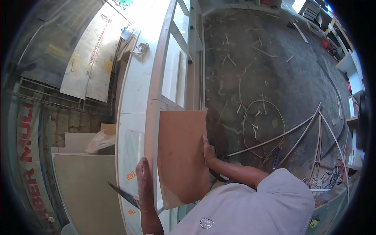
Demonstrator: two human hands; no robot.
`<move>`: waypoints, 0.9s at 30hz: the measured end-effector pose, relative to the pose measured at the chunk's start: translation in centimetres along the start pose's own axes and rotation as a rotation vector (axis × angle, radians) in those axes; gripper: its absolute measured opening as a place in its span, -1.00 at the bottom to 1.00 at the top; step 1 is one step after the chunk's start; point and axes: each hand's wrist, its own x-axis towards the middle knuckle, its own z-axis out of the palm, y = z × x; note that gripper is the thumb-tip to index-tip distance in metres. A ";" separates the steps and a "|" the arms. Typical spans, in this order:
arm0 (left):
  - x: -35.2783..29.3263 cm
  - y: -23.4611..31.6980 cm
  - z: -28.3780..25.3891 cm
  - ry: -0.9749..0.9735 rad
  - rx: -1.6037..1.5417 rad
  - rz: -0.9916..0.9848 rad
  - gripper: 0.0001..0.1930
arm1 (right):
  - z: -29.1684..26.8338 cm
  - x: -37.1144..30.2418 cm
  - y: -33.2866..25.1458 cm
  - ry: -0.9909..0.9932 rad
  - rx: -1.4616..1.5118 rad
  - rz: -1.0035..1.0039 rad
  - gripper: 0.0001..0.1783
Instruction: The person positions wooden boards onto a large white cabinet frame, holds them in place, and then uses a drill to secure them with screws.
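A brown rectangular board (182, 152) is held upright in front of my body, against the long cabinet frame. My right hand (209, 152) grips its right edge, with the fingers partly hidden behind it. To the left of the board, my left hand (144, 170) is closed at the narrow wooden edge (152, 129) of the frame. Its fingers are mostly out of sight, and I cannot make out what they hold. Beneath my left forearm, a dark pointed blade (122, 193) juts out over the white surface, its other end hidden.
The white cabinet (135, 94) stretches away from me, with a coil of pale cord (141, 49) on it. Large panels (88, 184) lean at the left. On the grey floor at right lie scraps, a looped cable (282, 121), long thin strips (299, 139) and a power strip (276, 157).
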 end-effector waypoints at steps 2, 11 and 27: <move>-0.8 2.9 0.5 0.006 0.043 -0.062 -0.35 | -2.2 0.9 -0.1 -0.080 -0.105 0.076 0.06; 0.1 4.1 1.0 0.053 0.045 -0.075 -0.27 | -3.9 7.2 4.0 -0.015 -0.117 -0.326 -0.12; 2.2 1.5 0.5 0.268 0.277 -0.361 -0.25 | -9.4 13.0 -12.4 -0.388 0.598 -0.197 -0.17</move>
